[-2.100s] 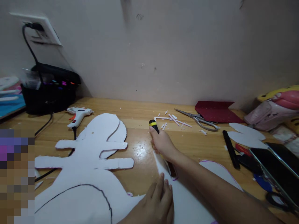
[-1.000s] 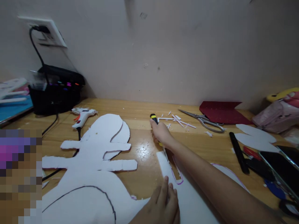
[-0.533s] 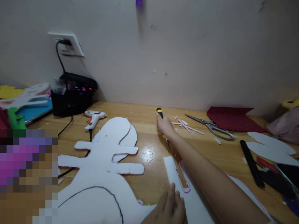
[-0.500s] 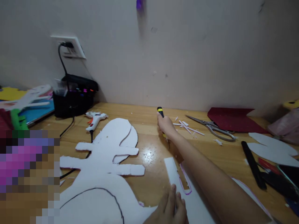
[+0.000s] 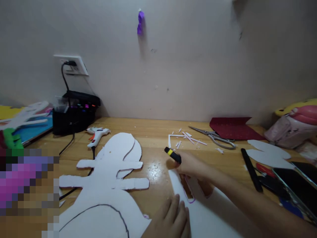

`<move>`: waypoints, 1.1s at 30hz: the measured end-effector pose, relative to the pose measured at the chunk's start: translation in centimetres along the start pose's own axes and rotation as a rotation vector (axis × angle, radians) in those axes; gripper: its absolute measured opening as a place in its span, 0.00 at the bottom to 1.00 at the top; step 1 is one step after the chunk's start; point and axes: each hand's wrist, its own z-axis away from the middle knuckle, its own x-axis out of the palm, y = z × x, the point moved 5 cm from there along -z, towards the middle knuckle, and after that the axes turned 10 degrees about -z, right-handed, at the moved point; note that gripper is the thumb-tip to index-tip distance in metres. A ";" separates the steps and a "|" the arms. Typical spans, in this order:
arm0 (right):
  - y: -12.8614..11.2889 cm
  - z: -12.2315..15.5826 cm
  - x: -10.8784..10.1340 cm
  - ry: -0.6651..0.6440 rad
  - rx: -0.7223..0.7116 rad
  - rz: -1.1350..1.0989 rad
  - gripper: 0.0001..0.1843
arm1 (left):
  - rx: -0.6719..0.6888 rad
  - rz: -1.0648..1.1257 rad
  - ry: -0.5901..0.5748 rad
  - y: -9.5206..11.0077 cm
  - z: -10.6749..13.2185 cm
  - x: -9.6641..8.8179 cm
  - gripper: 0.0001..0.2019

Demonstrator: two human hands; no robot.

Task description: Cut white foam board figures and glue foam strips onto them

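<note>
In the head view, the right hand (image 5: 189,165) is gripping a black-and-yellow-handled tool (image 5: 173,155) over the far end of the white board (image 5: 210,221); the hand is hiding the tool's lower part. The left hand (image 5: 172,218) is lying open, fingers outstretched and close together, its fingertips resting on the board's left edge. A purple line (image 5: 191,201) is edging a slot in the board. Left of the board, a white cut-out figure (image 5: 101,185) is lying flat, and a glue gun (image 5: 97,135) is sitting farther off. Beyond the board, scraps (image 5: 188,136) and scissors (image 5: 212,133) are lying.
</note>
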 end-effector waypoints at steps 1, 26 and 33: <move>0.2 0.0 0.1 0.002 -0.005 0.014 0.18 | 0.013 0.006 -0.025 0.1 0.1 0.2 0.15; -1.3 0.4 -3.2 -0.029 0.024 0.055 0.16 | 0.058 0.060 -0.106 0.5 0.2 1.2 0.14; -2.7 -0.6 -6.9 0.242 -0.066 -0.061 0.18 | 0.085 0.055 -0.132 0.2 -0.3 0.8 0.15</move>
